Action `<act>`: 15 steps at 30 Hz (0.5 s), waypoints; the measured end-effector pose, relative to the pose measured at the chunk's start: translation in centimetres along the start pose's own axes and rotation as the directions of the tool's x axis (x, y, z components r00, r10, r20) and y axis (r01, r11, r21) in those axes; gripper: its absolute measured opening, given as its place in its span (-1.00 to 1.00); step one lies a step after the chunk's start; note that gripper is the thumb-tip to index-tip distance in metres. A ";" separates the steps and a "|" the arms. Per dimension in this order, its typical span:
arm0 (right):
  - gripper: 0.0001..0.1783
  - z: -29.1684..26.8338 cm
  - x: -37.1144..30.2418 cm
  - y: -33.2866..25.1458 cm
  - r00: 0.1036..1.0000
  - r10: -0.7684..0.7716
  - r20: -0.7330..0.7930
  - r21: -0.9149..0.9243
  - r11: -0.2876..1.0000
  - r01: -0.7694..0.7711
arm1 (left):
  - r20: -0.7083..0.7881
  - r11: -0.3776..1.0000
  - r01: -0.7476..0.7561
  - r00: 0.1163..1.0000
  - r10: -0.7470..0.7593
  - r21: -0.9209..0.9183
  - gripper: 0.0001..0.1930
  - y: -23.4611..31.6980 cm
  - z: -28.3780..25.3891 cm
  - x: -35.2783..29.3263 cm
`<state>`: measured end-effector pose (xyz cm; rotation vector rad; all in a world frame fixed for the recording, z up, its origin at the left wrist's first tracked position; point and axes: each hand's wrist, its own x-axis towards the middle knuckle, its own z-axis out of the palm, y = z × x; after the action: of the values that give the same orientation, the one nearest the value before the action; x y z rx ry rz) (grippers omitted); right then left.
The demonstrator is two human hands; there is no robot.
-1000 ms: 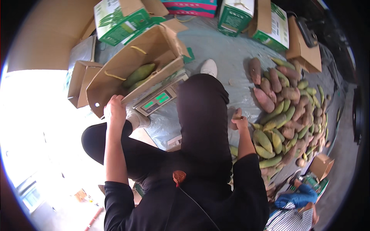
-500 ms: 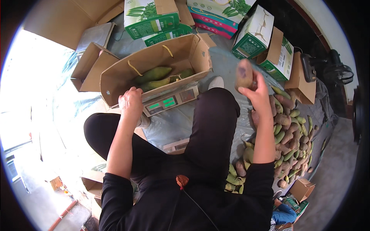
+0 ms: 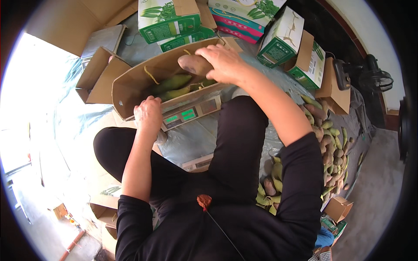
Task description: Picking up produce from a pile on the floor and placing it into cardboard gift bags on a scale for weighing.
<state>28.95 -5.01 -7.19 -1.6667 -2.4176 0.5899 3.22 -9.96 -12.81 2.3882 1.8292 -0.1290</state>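
Note:
Over the right half of a long cardboard box (image 3: 130, 82), my right hand (image 3: 225, 64) grips a thick brownish-purple root vegetable (image 3: 191, 65). Its fingers wrap round the right end of the root. My left hand (image 3: 148, 112) has its fingers curled over the box's near rim, holding it. Several green radishes (image 3: 174, 81) lie inside the box; my right hand and the root partly hide that end. The box rests on a digital scale (image 3: 194, 113) with lit green displays, between my knees and the far boxes.
A heap of brown and green roots (image 3: 333, 152) lies to my right, with green ones (image 3: 276, 174) by my thigh. Printed cartons (image 3: 170, 21) stand at the back, beside a white-and-green carton (image 3: 281, 37). A small black fan (image 3: 375, 80) is at the far right. An open carton (image 3: 102, 78) stands left.
My right hand has swung left from beside the heap to over the box, carrying the brownish-purple root vegetable. My left hand stays on the box rim.

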 end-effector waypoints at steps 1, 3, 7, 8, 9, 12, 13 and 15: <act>-0.25 0.3 0.4 0.1 0.996 0.022 -0.086 -0.069 0.997 -0.028 | 0.007 1.000 -0.007 1.000 0.007 0.000 -0.84 0.0 0.0 0.0; -0.22 0.4 0.1 1.2 0.970 0.055 -0.236 -0.099 0.992 -0.081 | -0.021 1.000 -0.019 1.000 0.019 0.000 -0.84 -0.1 0.1 -0.1; -0.45 0.2 -3.6 4.6 0.888 0.098 -0.450 0.154 0.988 -0.031 | -0.060 0.998 -0.063 0.996 0.064 0.013 -0.86 -0.6 0.4 0.0; -0.48 0.2 -5.3 5.7 0.889 0.142 -0.436 0.218 0.975 -0.048 | -0.037 0.998 -0.054 0.998 0.055 0.024 -0.87 -0.4 0.4 0.2; -0.49 0.4 -7.5 6.6 0.884 0.239 -0.401 0.292 0.948 -0.124 | -0.013 0.998 -0.039 0.999 0.039 0.039 -0.87 -0.4 0.4 0.2; -0.51 2.0 -14.8 10.1 0.806 0.511 -0.298 0.455 0.819 -0.350 | 0.026 0.994 -0.040 0.999 0.037 0.101 -0.84 -0.5 1.0 0.8; -0.52 3.4 -17.9 11.4 0.744 0.629 -0.227 0.543 0.716 -0.439 | 0.015 0.995 -0.055 0.998 0.054 0.079 -0.80 -0.8 1.4 0.8; -0.52 6.0 -24.1 13.3 0.639 0.750 -0.169 0.562 0.606 -0.563 | 0.031 0.994 -0.060 0.998 0.057 0.086 -0.74 -0.7 1.0 0.9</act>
<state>47.51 -24.59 -15.51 -2.1688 -1.1638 0.7489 2.79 -9.09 -13.98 2.4819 1.7743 -0.2405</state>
